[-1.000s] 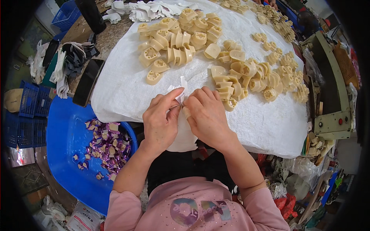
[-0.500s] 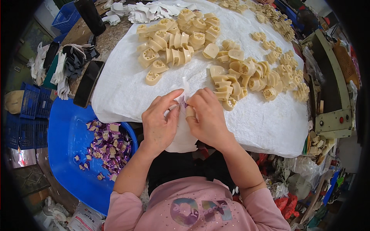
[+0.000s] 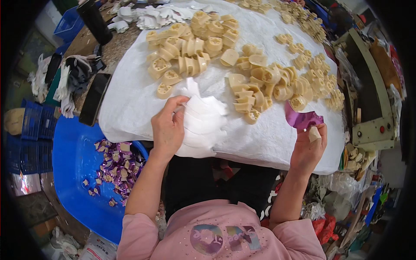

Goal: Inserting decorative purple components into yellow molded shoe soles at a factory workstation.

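My left hand [image 3: 168, 132] pinches the left edge of a stack of white cut sheet pieces [image 3: 201, 123] with wavy edges, held over the near side of the cloth-covered table. Out to the right, my right hand [image 3: 307, 149] grips a single shiny purple cut piece [image 3: 301, 118] with a notched edge. A beige wrap [image 3: 314, 134] shows on a digit of that hand. Just beyond the purple piece lie several beige moulded plastic parts [image 3: 268, 78], curved and cup-like. Another heap of these beige parts [image 3: 190, 47] sits beyond my left hand.
White cloth [image 3: 134, 104] covers the table. A blue tub [image 3: 71, 169] at lower left holds purple-and-beige pieces [image 3: 117, 169]. A phone [image 3: 94, 99] and a black cylinder [image 3: 94, 21] stand left of the cloth. More white pieces [image 3: 160, 16] lie far off. A green-grey machine [image 3: 375, 130] is at right.
My hands, close together before over the white pieces, have parted. The right hand has moved far right with a purple piece. The left keeps the white stack, which now lies fanned in view.
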Motion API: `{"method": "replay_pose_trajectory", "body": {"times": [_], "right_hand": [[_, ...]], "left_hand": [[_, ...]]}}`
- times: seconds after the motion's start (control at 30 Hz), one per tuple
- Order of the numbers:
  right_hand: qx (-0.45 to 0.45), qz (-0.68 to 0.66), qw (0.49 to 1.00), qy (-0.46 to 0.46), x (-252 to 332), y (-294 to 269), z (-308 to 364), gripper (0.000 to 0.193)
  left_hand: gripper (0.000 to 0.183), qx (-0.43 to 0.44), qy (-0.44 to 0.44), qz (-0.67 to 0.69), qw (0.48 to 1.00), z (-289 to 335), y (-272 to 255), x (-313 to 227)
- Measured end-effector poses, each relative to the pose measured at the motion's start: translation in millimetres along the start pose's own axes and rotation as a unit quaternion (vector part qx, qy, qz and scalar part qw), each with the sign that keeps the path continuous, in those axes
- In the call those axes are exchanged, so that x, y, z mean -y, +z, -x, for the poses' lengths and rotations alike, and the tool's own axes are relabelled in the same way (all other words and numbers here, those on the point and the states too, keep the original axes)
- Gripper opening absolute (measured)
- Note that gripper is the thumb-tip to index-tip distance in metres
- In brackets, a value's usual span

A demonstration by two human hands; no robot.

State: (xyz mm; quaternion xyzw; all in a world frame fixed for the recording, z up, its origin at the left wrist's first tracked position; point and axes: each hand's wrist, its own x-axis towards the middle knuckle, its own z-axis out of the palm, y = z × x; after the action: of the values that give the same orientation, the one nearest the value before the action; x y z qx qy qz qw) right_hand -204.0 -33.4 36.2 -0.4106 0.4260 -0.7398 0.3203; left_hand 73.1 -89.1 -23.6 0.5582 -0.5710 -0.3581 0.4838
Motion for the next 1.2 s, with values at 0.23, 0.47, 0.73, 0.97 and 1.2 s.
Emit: {"method": "replay_pose_trajectory", "body": {"times": [0.23,0.47,0.73,0.97,1.2], "right_hand": [[0.030,0.180,0.983,0.002,9,-8,25,0.008],[0.168,0.351,0.912,-0.129,6,13,41,0.025],[0.212,0.254,0.932,-0.149,-11,25,36,0.017],[0.145,0.573,0.796,-0.132,-81,27,5,0.023],[0.188,0.502,0.843,-0.044,-62,-2,0,0.018]], "left_hand": [[0.030,-0.097,0.273,-0.379,0.879,-15,2,6],[0.045,0.049,0.318,-0.210,0.923,39,29,-48],[0.032,0.100,0.226,-0.032,0.968,67,57,-36],[0.040,0.137,-0.124,0.308,0.933,69,53,-36],[0.041,0.123,-0.140,0.339,0.922,76,49,-35]]}}
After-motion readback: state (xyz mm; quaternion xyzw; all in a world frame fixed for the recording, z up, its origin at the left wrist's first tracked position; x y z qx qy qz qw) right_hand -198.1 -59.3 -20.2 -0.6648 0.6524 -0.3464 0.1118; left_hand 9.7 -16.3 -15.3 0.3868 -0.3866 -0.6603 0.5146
